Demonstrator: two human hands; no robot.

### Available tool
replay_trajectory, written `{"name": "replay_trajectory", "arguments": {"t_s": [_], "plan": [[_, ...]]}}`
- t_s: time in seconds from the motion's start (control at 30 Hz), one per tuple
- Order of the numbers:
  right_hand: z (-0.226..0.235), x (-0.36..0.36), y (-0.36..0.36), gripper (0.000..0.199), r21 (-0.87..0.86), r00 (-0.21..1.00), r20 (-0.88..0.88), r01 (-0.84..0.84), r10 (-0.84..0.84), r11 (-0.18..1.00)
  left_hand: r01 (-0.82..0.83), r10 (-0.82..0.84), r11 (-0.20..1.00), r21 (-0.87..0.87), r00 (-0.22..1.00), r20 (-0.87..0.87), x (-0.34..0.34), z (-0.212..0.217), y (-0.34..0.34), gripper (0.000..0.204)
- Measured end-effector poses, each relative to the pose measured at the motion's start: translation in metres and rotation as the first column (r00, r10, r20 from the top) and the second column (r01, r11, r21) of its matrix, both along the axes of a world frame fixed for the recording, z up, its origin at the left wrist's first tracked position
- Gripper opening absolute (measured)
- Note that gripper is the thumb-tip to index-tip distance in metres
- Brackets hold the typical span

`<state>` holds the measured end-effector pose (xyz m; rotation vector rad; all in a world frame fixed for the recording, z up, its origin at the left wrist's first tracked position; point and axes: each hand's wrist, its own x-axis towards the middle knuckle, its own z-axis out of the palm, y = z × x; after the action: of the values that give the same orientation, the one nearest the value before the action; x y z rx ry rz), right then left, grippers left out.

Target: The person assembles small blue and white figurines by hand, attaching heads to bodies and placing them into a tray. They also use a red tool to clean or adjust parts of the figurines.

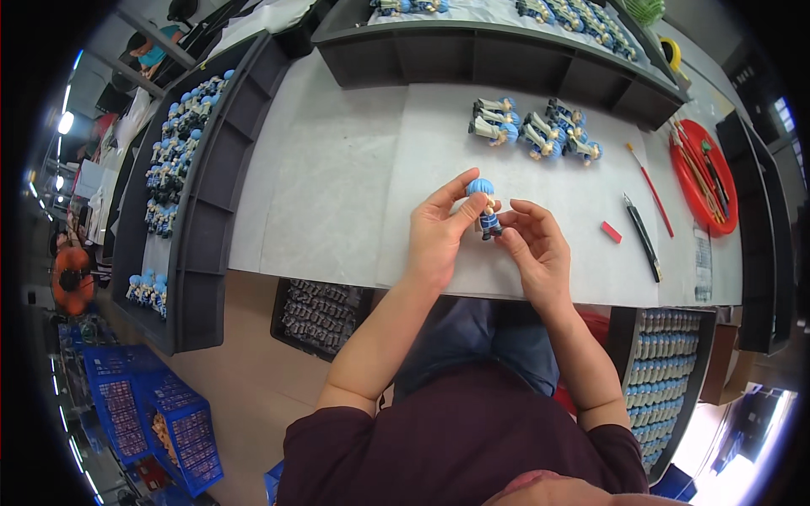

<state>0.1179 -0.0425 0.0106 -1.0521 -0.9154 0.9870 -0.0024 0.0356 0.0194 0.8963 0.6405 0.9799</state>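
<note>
A small figurine (484, 205) with a blue head and dark body is held between both hands above the white table (337, 185). My left hand (439, 229) pinches its head and upper body from the left. My right hand (533, 244) grips its lower part with the fingertips from the right. Several finished figurines (533, 131) of the same kind lie in a group on the table just beyond the hands.
A red eraser-like block (611, 232), a dark knife-like tool (643, 236) and a thin brush (650, 189) lie to the right. A red tray (703, 175) with tools sits far right. Dark racks of figurines stand at the left (181, 143) and back; trays of parts (319, 314) sit below the table.
</note>
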Motion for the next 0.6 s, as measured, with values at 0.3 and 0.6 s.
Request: {"name": "replay_trajectory", "arguments": {"t_s": [0.3, 0.6], "plan": [[-0.0006, -0.0026, -0.0027, 0.036, 0.014, 0.992, 0.105, 0.070, -0.071, 0.997, 0.006, -0.002, 0.998, -0.065, 0.998, 0.056, -0.0026, -0.0029, 0.0001, 0.029], [0.0004, -0.0055, -0.0029, 0.042, -0.028, 0.993, 0.109, 0.043, -0.040, 0.999, 0.002, 0.004, 0.997, -0.077, 0.997, 0.076, -0.0039, 0.0001, -0.0011, 0.030]]}}
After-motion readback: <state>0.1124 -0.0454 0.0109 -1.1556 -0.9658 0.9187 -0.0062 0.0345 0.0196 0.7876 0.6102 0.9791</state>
